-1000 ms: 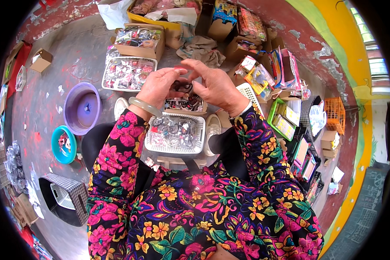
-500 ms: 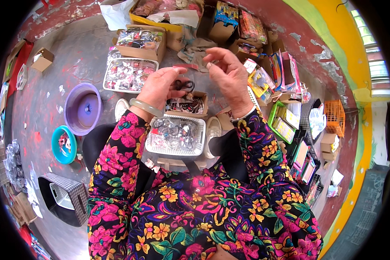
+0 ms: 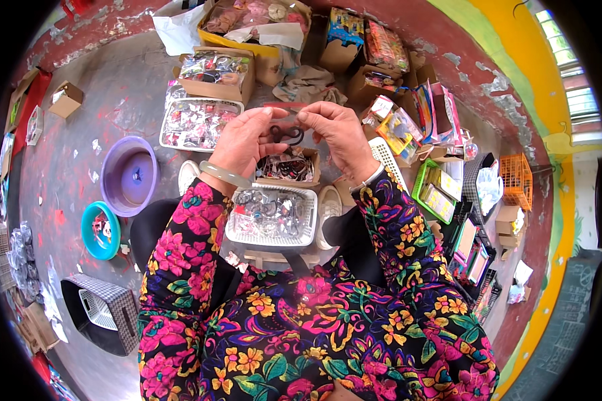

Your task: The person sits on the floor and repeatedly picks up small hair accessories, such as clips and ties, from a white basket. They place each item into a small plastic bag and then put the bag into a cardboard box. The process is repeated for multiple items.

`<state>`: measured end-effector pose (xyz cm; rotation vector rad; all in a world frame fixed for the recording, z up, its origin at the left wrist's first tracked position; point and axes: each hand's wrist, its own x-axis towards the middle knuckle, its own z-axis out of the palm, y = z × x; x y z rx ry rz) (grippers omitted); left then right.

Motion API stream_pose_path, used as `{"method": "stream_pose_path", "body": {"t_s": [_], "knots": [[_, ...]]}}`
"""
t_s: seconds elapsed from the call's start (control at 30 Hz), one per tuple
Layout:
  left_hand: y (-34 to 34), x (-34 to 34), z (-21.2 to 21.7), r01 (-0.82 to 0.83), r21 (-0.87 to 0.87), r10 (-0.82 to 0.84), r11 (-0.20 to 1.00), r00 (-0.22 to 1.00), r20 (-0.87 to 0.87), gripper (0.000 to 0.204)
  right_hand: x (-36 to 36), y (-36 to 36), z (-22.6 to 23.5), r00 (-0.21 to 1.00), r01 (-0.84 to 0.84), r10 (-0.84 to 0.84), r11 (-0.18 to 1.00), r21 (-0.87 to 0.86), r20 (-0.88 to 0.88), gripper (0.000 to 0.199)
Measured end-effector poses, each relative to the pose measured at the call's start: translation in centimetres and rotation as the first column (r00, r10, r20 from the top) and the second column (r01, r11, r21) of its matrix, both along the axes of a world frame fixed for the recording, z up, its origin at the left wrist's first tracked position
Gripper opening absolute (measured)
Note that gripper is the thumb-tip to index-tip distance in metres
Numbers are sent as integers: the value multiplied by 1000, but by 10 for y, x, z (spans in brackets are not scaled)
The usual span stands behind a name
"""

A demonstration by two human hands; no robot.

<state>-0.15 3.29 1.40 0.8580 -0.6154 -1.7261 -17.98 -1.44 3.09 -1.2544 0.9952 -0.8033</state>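
Between my hands is a small clear plastic bag (image 3: 288,124) with a red strip along its top. Dark ring-shaped pieces (image 3: 289,137), which look like hair ties, show inside or behind the plastic. My left hand (image 3: 242,137), with a pale bangle at the wrist, grips the bag's left side between thumb and fingers. Thumb and fingertips of my right hand (image 3: 341,137) pinch its upper right edge. Below them stands a cardboard box (image 3: 316,175) of dark small goods. Nearer me is a white basket (image 3: 309,230) of clear packets with dark rings.
To the left lie a purple basin (image 3: 152,167), a turquoise basin (image 3: 116,230) and a checked bin (image 3: 107,294). Another white basket (image 3: 171,144) and a cardboard box (image 3: 247,83) are full of packets. On the right stand a green basket (image 3: 421,194) and an orange crate (image 3: 517,175).
My right hand has moved left and down to the bag, and its fingers have closed on the upper edge. My left hand still holds the bag, nearly in place.
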Motion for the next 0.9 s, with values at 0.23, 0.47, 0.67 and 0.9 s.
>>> {"method": "stream_pose_path", "body": {"t_s": [0.23, 0.47, 0.67, 0.9], "knots": [[-3, 0, -2, 26, 73, -33, 997, 995, 97, 17, 3, -1, -1, 999, 28, -29, 999, 31, 42, 12], [-3, -2, -8, -35, 124, 28, 992, 998, 59, 12, 6, 2, -3, 992, 68, -78, 992, 105, 95, 12], [-3, 0, -13, -14, 132, 20, 991, 999, -45, 16, 10, 3, -6, 994, 95, -99, 989, 113, 34, 12], [-2, 1, -15, 44, 101, -21, 994, 976, -215, 23, 13, 5, -9, 998, 69, -69, 998, -7, 8, 14]]}}
